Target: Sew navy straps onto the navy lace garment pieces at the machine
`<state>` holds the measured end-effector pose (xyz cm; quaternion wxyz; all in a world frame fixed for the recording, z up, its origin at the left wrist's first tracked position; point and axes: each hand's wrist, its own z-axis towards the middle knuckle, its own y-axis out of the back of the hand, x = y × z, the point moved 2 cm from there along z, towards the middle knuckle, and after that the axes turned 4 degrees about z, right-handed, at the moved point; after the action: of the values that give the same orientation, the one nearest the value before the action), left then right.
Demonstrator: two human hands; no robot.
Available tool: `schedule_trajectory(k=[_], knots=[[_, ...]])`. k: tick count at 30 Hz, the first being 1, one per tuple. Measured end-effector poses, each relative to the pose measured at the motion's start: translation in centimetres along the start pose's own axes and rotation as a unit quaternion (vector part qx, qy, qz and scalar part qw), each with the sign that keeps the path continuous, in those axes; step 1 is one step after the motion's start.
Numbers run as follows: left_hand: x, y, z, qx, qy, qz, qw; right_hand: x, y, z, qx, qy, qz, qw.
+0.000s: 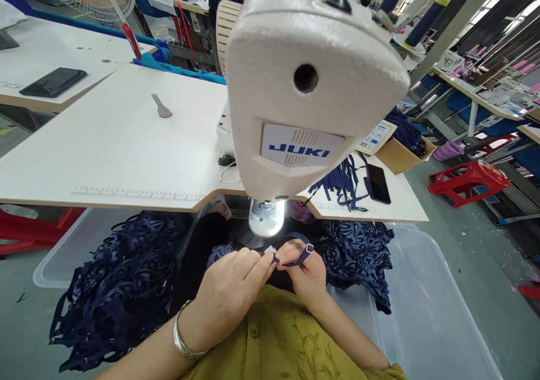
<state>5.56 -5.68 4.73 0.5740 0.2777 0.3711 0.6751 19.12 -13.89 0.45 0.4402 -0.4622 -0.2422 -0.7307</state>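
Both my hands meet in front of my body, just below the lit sewing plate [266,218] of a white JUKI sewing machine [312,110]. My left hand [238,281] is closed, thumb and fingers pinching the end of a navy strap. The strap [300,258] loops around my right hand [304,270], whose fingers also pinch it close to the left fingertips. A small pinkish metal ring [310,248] sits on the strap above the right hand. A small whitish tag [270,250] shows between the hands. Part of a navy patterned garment [220,251] lies behind the left hand.
Navy lace garments are heaped at left [122,284] and right [358,256] over clear plastic bins [430,307]. On the white table [126,143] lie a metal spoon-shaped piece [162,107], cut navy straps [343,183] and a phone [378,183]. A red stool [469,180] stands at right.
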Motion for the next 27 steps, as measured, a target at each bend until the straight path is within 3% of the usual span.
schedule_trajectory(k=[4, 10, 14, 16, 19, 23, 27], knots=[[0.1, 0.2, 0.2, 0.003, 0.006, -0.02, 1.0, 0.5, 0.2, 0.4, 0.002, -0.006, -0.017, 1.0], [0.6, 0.2, 0.9, 0.055, 0.068, -0.115, 0.99, 0.5, 0.4, 0.3, 0.001, -0.047, -0.026, 0.999], [1.3, 0.3, 1.7, 0.143, 0.142, -0.221, 0.954, 0.9, 0.1, 0.9, -0.019, -0.085, -0.05, 0.995], [1.9, 0.4, 2.3, 0.17, 0.163, -0.222, 0.946, 1.1, -0.1, 1.8, -0.032, -0.107, -0.083, 0.99], [2.9, 0.5, 3.4, 0.141, 0.15, -0.13, 0.97, 1.1, -0.4, 3.5, -0.021, -0.104, -0.156, 0.982], [4.1, 0.2, 3.9, 0.048, 0.109, -0.002, 0.993, 0.8, -0.9, 5.4, 0.0, -0.093, -0.195, 0.976], [4.1, -0.7, 2.5, -0.039, -0.021, -0.013, 0.999, 0.3, -0.9, 6.2, -0.041, -0.149, -0.143, 0.978]])
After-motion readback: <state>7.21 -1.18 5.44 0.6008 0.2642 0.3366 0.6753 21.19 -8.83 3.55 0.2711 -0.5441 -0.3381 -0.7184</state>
